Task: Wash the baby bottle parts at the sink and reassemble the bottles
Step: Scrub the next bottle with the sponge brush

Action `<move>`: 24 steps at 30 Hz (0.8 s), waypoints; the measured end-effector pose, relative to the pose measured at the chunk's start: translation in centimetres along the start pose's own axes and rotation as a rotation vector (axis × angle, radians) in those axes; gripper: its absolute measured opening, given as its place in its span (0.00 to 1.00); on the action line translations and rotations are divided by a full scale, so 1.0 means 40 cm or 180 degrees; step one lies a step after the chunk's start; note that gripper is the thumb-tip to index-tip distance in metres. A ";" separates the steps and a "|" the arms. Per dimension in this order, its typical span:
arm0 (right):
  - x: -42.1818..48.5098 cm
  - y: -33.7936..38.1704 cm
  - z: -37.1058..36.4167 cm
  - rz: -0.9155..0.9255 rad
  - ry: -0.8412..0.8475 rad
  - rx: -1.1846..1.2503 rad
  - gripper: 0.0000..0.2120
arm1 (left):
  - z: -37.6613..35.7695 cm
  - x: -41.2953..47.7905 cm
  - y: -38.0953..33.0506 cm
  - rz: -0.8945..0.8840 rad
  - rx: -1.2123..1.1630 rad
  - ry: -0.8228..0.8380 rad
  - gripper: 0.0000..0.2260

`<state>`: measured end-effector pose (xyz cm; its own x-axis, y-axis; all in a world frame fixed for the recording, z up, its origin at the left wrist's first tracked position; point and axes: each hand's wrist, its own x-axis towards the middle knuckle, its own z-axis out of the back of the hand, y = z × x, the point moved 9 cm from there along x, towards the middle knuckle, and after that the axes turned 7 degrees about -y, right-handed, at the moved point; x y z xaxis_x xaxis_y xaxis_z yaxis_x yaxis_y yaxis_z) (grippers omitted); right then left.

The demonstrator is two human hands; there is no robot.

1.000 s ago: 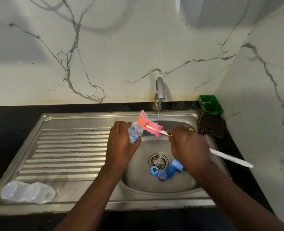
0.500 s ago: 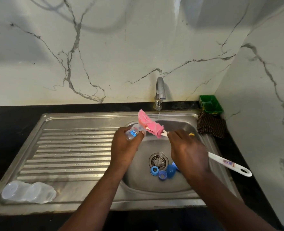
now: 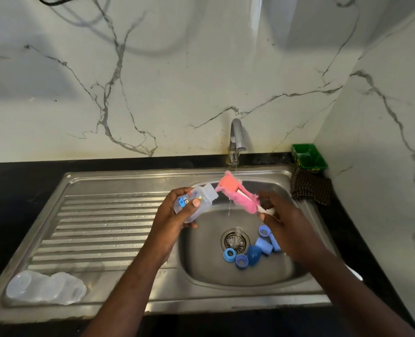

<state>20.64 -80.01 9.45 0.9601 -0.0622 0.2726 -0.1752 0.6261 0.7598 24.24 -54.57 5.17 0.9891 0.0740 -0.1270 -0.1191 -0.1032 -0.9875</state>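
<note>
- Clear caps (image 3: 46, 288) lie in a row at 7 o'clock on the drainboard (image 3: 99, 229), just where they lay half a second ago.
- Blue parts (image 3: 250, 254), rings and caps, sit in the sink (image 3: 153, 176) bowl at 4 o'clock of the drain (image 3: 234, 242). More of them show now, as the right hand has risen clear of them.
- The left hand (image 3: 174, 215) grips the bottle (image 3: 198, 200), thumb curled across its front and fingers behind it.
- The bottle stands further out of the fist than before. Its open mouth points to 2 o'clock, above the bowl's 10 o'clock edge.
- The bottle's print is blue, with letters too blurred to read.
- The right hand (image 3: 286, 227) holds the brush (image 3: 235, 193) by its white stem, right behind the pink sponge, fingers curled round it.
- Earlier the white handle stuck out at 4 o'clock. Now the hand and forearm hide nearly all of it.
- The sponge tip lies at the bottle's mouth, outside it.
- The tap (image 3: 236, 139) at 12 o'clock runs a thin stream down past the sponge, as before.
- A green tray (image 3: 308, 158) and a dark cloth (image 3: 309, 187) sit at 2 o'clock. The tray's front carries yellow marks that cannot be read.
</note>
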 end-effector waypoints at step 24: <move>-0.007 0.085 -0.110 -0.1215 0.3227 0.0589 0.29 | 0.016 -0.006 0.011 0.0102 0.0264 0.1092 0.27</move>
<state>20.74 -74.43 9.36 0.6767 0.4936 -0.5463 0.2229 0.5699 0.7909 23.92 -54.01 4.71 0.9544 -0.2669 -0.1334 -0.1434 -0.0181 -0.9895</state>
